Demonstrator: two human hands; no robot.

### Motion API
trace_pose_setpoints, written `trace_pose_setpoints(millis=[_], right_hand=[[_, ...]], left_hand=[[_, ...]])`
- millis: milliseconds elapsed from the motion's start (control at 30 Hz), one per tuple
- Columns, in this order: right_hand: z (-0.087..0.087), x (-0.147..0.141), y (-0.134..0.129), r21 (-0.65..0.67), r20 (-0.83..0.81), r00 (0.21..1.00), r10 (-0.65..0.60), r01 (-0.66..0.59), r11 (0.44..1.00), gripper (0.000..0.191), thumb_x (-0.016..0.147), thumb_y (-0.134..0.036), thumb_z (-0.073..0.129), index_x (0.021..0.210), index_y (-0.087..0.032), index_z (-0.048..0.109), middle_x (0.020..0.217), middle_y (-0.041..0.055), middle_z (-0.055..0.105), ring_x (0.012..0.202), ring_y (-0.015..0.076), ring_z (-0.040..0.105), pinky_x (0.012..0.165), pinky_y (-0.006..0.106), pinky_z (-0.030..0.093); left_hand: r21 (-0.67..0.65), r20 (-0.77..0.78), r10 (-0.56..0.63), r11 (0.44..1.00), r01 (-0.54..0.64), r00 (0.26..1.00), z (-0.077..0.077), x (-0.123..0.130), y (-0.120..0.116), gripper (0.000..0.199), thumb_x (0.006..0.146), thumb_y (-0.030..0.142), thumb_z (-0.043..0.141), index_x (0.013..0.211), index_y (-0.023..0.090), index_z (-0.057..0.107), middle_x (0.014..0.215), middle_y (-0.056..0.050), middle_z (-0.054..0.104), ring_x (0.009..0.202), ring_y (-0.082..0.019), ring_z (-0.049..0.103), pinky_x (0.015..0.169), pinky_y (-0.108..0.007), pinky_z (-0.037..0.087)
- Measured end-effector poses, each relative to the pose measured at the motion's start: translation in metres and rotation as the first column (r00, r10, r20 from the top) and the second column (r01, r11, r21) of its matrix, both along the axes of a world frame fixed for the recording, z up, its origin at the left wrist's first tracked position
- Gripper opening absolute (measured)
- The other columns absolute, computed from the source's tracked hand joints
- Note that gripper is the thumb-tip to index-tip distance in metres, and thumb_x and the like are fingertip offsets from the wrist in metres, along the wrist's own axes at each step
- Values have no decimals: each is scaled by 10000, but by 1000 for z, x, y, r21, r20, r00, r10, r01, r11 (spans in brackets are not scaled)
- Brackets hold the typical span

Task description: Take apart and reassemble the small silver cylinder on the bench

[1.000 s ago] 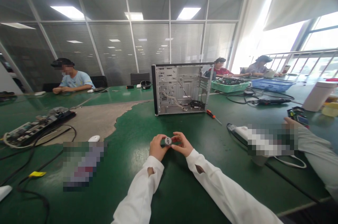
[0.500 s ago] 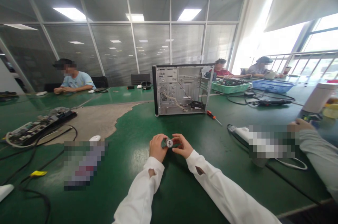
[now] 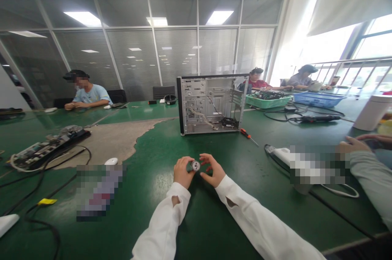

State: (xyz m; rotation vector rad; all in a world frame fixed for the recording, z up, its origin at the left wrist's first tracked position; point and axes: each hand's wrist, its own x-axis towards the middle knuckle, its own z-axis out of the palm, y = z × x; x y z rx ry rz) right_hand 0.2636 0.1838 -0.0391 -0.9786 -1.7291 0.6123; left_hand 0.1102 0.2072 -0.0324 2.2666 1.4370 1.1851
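Note:
A small round metal part (image 3: pixel 196 165) with holes in its end face is held in my left hand (image 3: pixel 183 172), between thumb and fingers. Just to the right of it is my right hand (image 3: pixel 212 169), its fingers apart and curved toward the part, with a gap between. Beyond both hands an open computer case (image 3: pixel 211 105) stands upright on the green table (image 3: pixel 159 227), with loose cables inside. By the case's lower right corner lies an orange and black screwdriver (image 3: pixel 249 136).
Power strips (image 3: pixel 56 145) and black cables lie at the left, near a white mouse (image 3: pixel 111 161). Green (image 3: pixel 269 102) and blue baskets (image 3: pixel 318 99) stand at the back right. A co-worker's sleeve (image 3: pixel 369 178) reaches in from the right. More people sit across the table.
My right hand has let go of the metal part and its fingers have spread slightly away. The co-worker's hands at the right have moved, with a second one now showing.

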Motion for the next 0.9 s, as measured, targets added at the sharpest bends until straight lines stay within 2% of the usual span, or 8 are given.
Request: trace_pose_setpoints(millis=[100,267,400,667,900], right_hand=[[7,0,-5,88,66,998,-21,15,996,610,549,-68,521,1106,-255,359,1045,54,459,842,165,502,580,256,442],[13,0,-10,136,213,977,-15,-14,991,562,577,-67,502,1099,-243,395,1077,71,429,890,181,475,662,293,447],[13,0,-11,178,302,951,-69,15,984,560,573,-76,511,1105,-213,401,1065,82,446,981,215,432,749,342,430],[21,3,-16,160,408,911,-51,-16,987,546,619,-105,497,1140,-222,383,1088,78,451,1009,216,413,814,363,396],[7,5,-7,51,395,918,-47,30,998,726,505,-89,574,1177,-212,330,1108,83,435,1011,234,414,807,380,398]], left_hand=[[-4,8,-30,1000,30,1000,-1,-1,0,298,582,163,609,869,223,554,945,-11,582,929,-189,478,789,-309,356],[-31,10,-63,997,64,998,-3,0,1,323,560,170,644,868,218,561,914,-9,588,900,-188,488,779,-311,365],[-22,41,-112,993,113,993,-6,1,4,331,546,160,655,864,201,570,893,-16,589,868,-182,498,769,-308,376],[-96,145,-165,979,180,976,-9,-1,2,312,542,220,669,843,165,608,788,-45,601,760,-182,531,712,-301,394],[-234,258,-198,937,260,946,-11,0,2,345,528,258,677,853,165,607,776,-57,624,735,-193,551,695,-306,395]])
